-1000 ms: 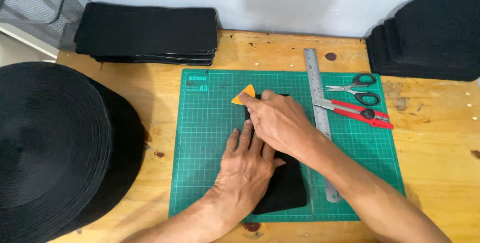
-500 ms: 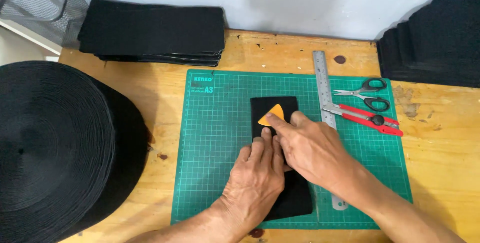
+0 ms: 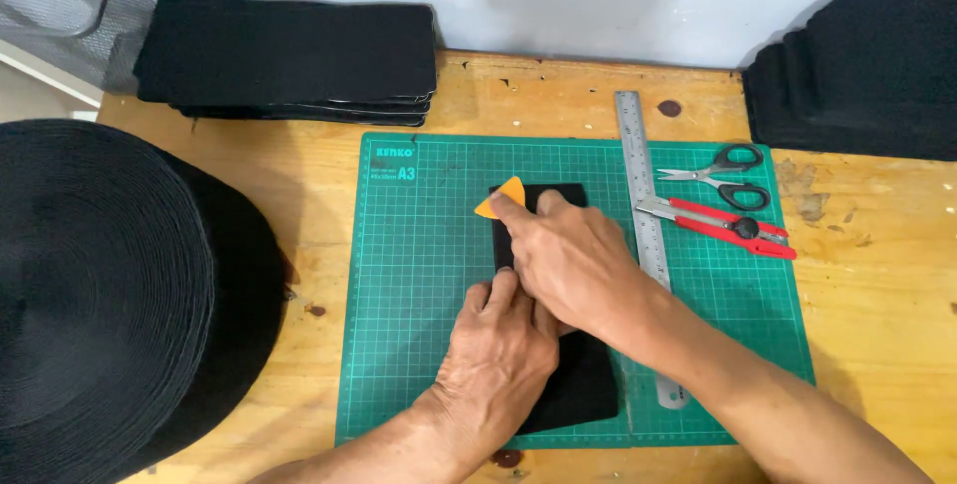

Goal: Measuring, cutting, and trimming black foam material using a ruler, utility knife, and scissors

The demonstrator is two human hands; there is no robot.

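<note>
Wooden workbench [image 3: 329, 215] fills the view. Biggest item on it: the huge roll of black webbing [image 3: 110, 295] at 9 o'clock, lying flat, overhanging the bench's left edge.

Pile of curved black fabric pieces [image 3: 867, 65] sits at 2 o'clock against the wall. Flat stack of black rectangular fabric pieces [image 3: 289, 55] at 11 o'clock. Corner of a wire mesh basket [image 3: 70, 0] shows at far 10–11 o'clock, behind that stack.

Green cutting mat [image 3: 419, 295] is dead centre. Black fabric strip [image 3: 563, 384] lies lengthwise on the mat's middle, running 12 to 6, mostly covered by your hands.

Steel ruler [image 3: 638, 185] lies on the mat just right of the strip, roughly parallel to it, its lower part under your right forearm.

Your left hand [image 3: 498, 354] is at 6 o'clock, flat, palm down, fingers together, pressing the strip's lower half. Your right hand [image 3: 568, 255] is just above it, touching it, fingers curled and pinching the orange triangular scraper [image 3: 501, 199] against the strip's top left corner at 12 o'clock. The scraper tip overhangs the strip's left edge.

Red-handled snips [image 3: 723, 227] lie at 3 o'clock on the mat, right of the ruler. Black-handled scissors [image 3: 716, 169] lie just above them, closed, blades pointing left.
</note>
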